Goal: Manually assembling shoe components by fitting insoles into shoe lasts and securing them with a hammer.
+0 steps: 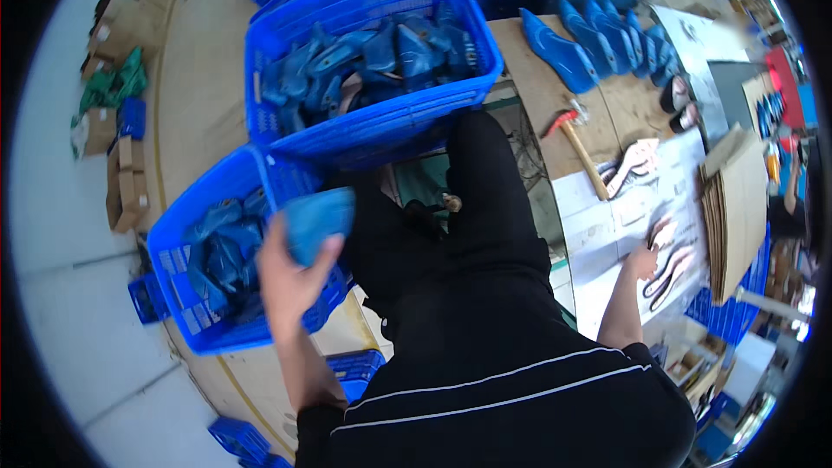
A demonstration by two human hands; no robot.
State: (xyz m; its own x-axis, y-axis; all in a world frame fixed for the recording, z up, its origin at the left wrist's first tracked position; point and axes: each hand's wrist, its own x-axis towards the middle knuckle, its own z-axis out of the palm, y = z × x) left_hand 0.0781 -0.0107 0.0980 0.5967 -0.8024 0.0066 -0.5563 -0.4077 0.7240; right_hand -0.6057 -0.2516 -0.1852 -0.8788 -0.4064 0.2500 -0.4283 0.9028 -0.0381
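Note:
A blue shoe last [319,218] is gripped in my left hand [290,276], over the inner edge of the nearer blue crate [178,299], which holds more lasts [224,260]. My right hand [643,263] rests at the white-covered part of the workbench. Its fingers are closed on the end of a pinkish insole [664,232]. Just beside it lies another dark-edged insole [671,279]. Farther up the bench are a similar insole piece [633,166] and a hammer [585,156] with a red head and wooden handle.
A larger blue crate [373,121] full of blue lasts stands ahead. Several lasts [563,52] are lined up at the bench's far end, near two small dark-and-pink pieces [679,104]. Cardboard sheets [732,208] stack along the right. Cartons [128,182] line the left wall.

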